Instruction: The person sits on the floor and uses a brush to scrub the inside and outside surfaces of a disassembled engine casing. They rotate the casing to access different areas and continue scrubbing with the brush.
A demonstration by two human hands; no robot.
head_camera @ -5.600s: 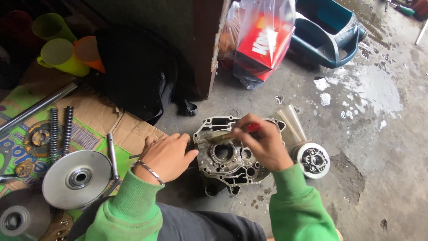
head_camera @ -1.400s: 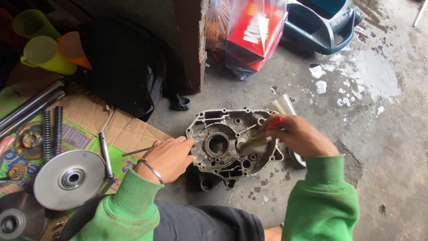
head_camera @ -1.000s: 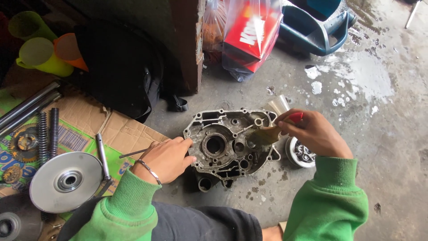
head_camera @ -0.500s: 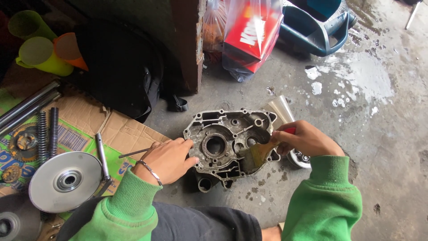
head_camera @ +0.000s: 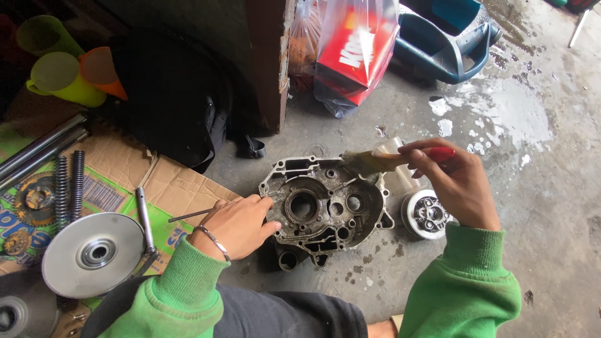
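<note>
- The grimy grey metal engine casing (head_camera: pixel 325 209) lies on the concrete floor (head_camera: pixel 551 206), dirt left in its recesses.
- The left hand (head_camera: pixel 241 222) steadies its edge, fingers spread.
- The right hand (head_camera: pixel 460 181) pinches a red-handled brush (head_camera: pixel 388 159) at its upper rim.

— Where is everything placed around the engine case (head_camera: pixel 325 209)?

— The left hand (head_camera: pixel 238 222) is rested on its left edge; the right hand (head_camera: pixel 454 181) is held at its upper right, with a brush (head_camera: pixel 382 161) laid over its top edge. A clutch hub (head_camera: pixel 427 214) lies just right of it. A pulley disc (head_camera: pixel 94 253) and springs (head_camera: pixel 67 188) are set on cardboard (head_camera: pixel 125 169) well to its left.
</note>
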